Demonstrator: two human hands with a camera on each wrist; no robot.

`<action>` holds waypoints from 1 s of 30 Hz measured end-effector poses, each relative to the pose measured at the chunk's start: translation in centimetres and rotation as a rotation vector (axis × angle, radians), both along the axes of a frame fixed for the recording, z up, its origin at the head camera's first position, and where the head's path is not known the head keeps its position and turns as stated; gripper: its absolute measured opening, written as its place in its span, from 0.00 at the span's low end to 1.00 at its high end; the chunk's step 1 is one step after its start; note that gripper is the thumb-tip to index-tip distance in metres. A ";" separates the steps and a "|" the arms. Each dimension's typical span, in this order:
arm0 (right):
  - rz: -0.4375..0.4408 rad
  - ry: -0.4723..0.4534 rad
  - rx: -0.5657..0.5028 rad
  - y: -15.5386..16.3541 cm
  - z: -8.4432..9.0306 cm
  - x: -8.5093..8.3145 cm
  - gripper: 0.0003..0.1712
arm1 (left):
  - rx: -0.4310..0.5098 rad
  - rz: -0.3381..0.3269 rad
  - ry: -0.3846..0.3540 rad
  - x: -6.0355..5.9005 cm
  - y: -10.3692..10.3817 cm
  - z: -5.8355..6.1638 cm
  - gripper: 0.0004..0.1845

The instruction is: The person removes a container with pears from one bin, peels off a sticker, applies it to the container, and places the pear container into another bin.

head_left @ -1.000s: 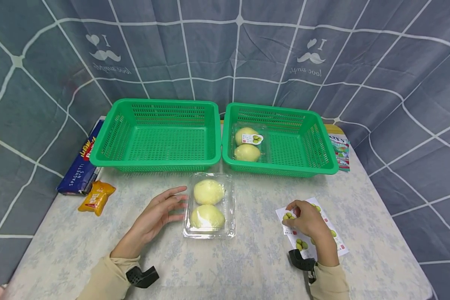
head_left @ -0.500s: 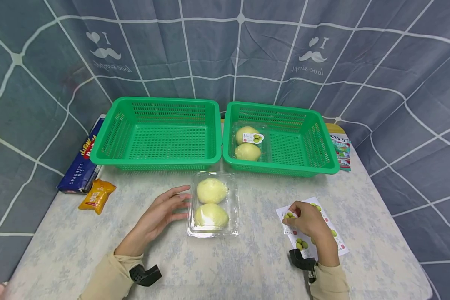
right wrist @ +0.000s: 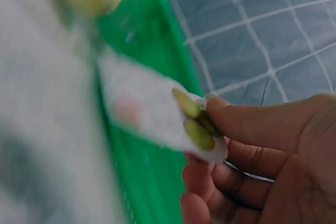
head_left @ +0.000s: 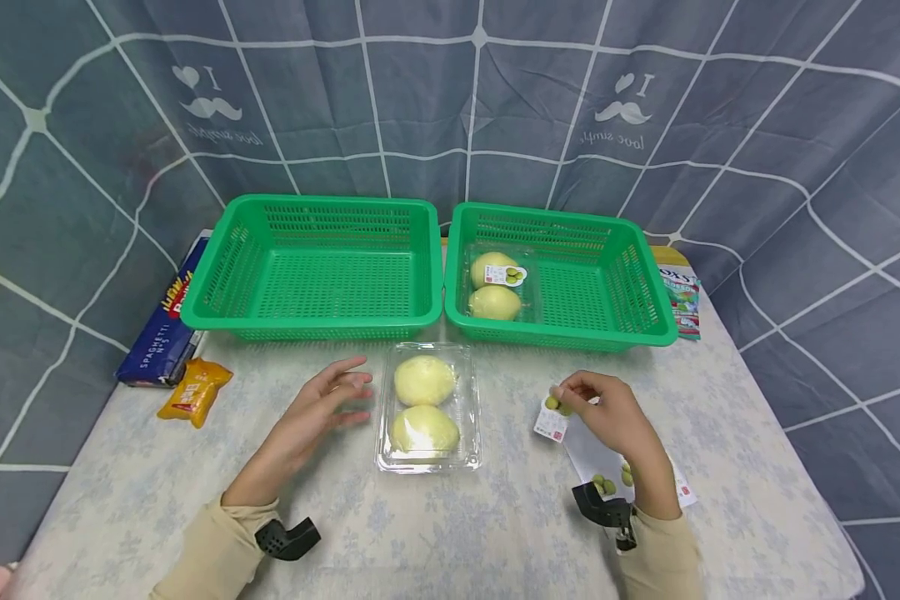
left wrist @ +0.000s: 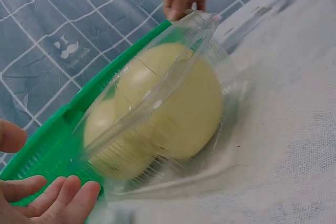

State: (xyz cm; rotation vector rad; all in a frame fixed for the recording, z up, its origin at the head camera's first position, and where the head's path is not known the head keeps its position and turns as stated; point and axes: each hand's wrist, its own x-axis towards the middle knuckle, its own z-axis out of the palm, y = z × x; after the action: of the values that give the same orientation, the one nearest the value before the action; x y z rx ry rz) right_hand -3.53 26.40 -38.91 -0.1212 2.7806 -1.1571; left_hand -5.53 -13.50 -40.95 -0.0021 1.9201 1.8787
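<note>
A clear plastic clamshell box (head_left: 429,467) with two pale yellow oval fruits (head_left: 423,381) stands mid-table, its lid down. My left hand (head_left: 311,421) is just left of it, fingers spread and relaxed, holding nothing; in the left wrist view its fingertips (left wrist: 79,198) are near the box's side. Between thumb and fingers, my right hand (head_left: 611,412) pinches one edge of a white label (head_left: 551,423) printed with green fruits. That label (right wrist: 152,103) hangs from the fingertips, its far end blurred in the right wrist view. Beneath the right hand lies a sticker sheet (head_left: 600,467), partly hidden.
Two green baskets stand behind, the left one (head_left: 311,325) and the right one (head_left: 570,336). Inside the right basket is a similar box with a label (head_left: 506,276). A blue spaghetti box (head_left: 153,350), an orange snack packet (head_left: 195,392) and a sweets bag (head_left: 682,304) lie at the sides.
The right hand has lifted the label off the sheet and moved it up and left. The clamshell box has shifted slightly right. Lately the left hand has drawn back a little from the box.
</note>
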 end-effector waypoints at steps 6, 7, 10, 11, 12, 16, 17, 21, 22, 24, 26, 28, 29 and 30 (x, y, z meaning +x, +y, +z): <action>0.072 -0.033 -0.271 -1.8 0.9 -0.7 0.11 | -0.091 -0.013 0.191 1.0 1.2 0.3 0.25; 0.072 -0.033 -0.296 -2.1 1.1 -0.8 0.11 | -0.102 -0.013 0.225 1.2 1.5 0.5 0.24; 0.052 -0.039 -0.382 -3.0 1.5 -0.8 0.13 | -0.143 -0.025 0.303 1.7 2.4 1.1 0.22; 0.045 -0.041 -0.417 -3.3 1.7 -0.9 0.14 | -0.155 -0.033 0.323 1.9 2.7 1.3 0.22; 0.042 -0.042 -0.454 -3.6 1.8 -0.9 0.15 | -0.169 -0.043 0.344 2.0 3.0 1.5 0.21; 0.051 -0.035 -0.577 -4.8 2.1 -1.1 0.17 | -0.223 -0.082 0.432 2.7 4.0 2.0 0.20; 0.054 -0.032 -0.600 -5.0 2.1 -1.1 0.17 | -0.229 -0.091 0.455 2.9 4.2 2.1 0.20; 0.074 -0.037 -0.663 -6.1 2.1 -1.1 0.15 | -0.224 -0.110 0.515 3.3 5.1 2.7 0.23; 0.080 -0.045 -0.682 -6.3 2.1 -1.1 0.15 | -0.220 -0.110 0.519 3.3 5.4 2.8 0.26; 0.093 -0.065 -0.717 -6.9 2.0 -1.0 0.14 | -0.205 -0.110 0.516 3.4 5.8 3.1 0.30; 0.099 -0.082 -0.749 -7.6 1.8 -1.0 0.13 | -0.186 -0.115 0.507 3.4 6.3 3.3 0.35; 0.095 -0.098 -0.774 -8.1 1.5 -0.9 0.14 | -0.176 -0.121 0.498 3.4 6.6 3.3 0.37; 0.091 -0.103 -0.779 -8.4 1.4 -0.8 0.14 | -0.171 -0.126 0.497 3.4 6.7 3.3 0.38; 0.085 -0.109 -0.783 -8.7 1.3 -0.8 0.15 | -0.166 -0.127 0.494 3.3 6.8 3.3 0.38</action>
State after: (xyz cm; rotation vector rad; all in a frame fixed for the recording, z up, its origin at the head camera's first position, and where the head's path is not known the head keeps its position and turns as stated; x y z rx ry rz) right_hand -4.31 17.73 -37.62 -0.2334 2.0534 -2.0701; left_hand -2.18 -6.69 -37.67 0.5668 2.3262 1.7423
